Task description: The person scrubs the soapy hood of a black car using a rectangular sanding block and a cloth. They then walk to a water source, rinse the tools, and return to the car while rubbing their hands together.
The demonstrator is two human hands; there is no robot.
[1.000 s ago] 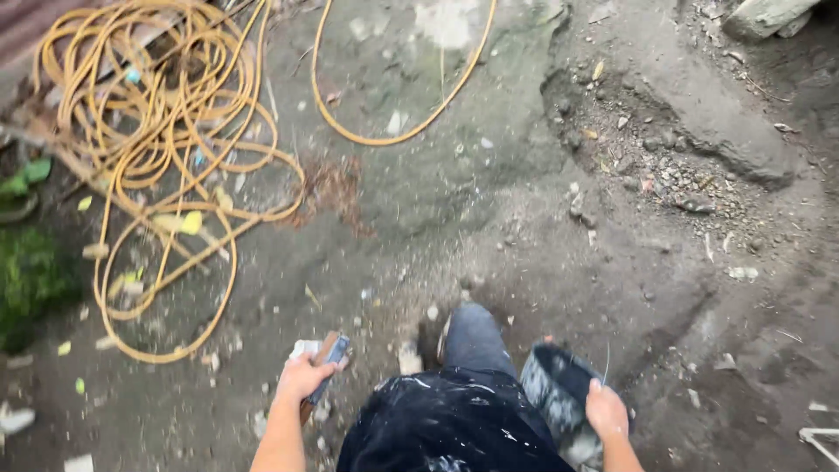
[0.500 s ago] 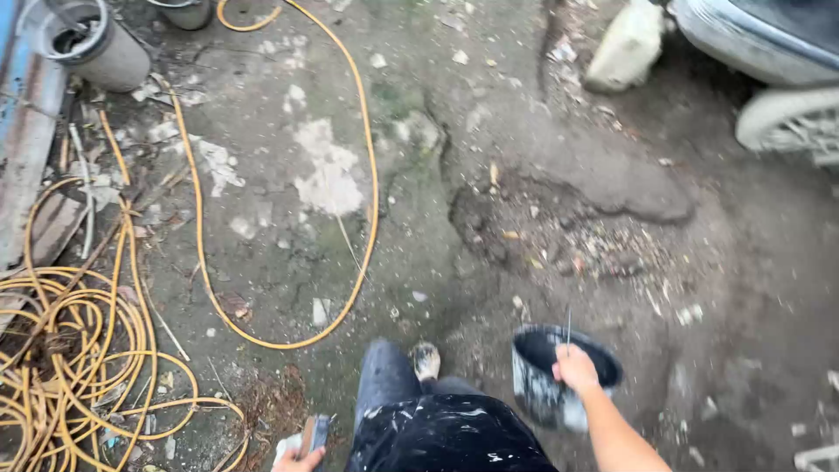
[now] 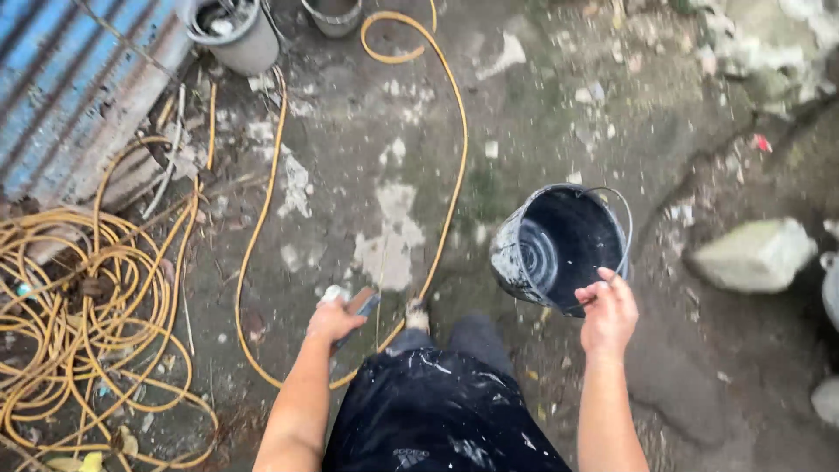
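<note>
Gripping the rim of the black bucket with my right hand, I had my fingers hooked over its lower edge, so it hung tipped with its dark mouth turned up toward me and its wire handle flopped loose behind. My left hand was closed around a small flat tool, a scraper or brush by the look of it; I could not tell which. I held both away from my paint-spattered trousers, out to either side. Just ahead of my foot ran the yellow hose, looping across the cracked ground into a thick coil beside the corrugated sheet on my left. A pale rock sat near the bucket on my right. Open footing lay straight ahead, toward two grey tubs at the far edge.
</note>
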